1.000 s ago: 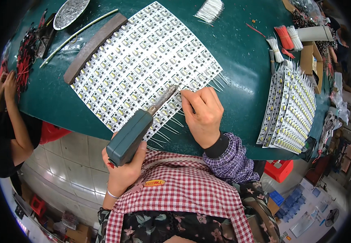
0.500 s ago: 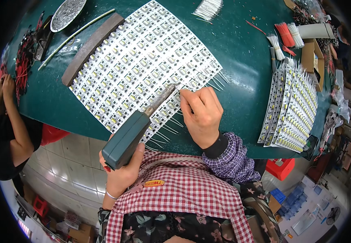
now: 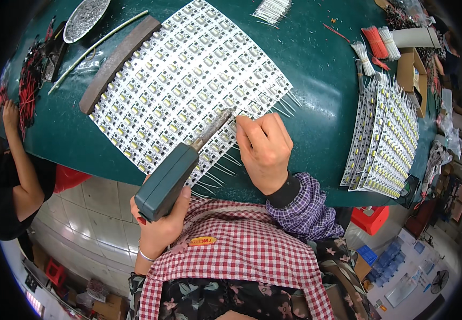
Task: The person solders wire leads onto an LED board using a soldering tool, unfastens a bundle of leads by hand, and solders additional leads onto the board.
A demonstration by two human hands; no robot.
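Heat sat at the tip, so left hand (image 3: 159,226) clenched the teal plastic soldering gun's (image 3: 169,178) grip; right hand (image 3: 263,149) pinched a thin stiff wire (image 3: 237,118).

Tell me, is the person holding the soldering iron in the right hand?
No, the green-handled soldering iron is gripped by the left hand, while the right hand rests on the white panel of LED boards.
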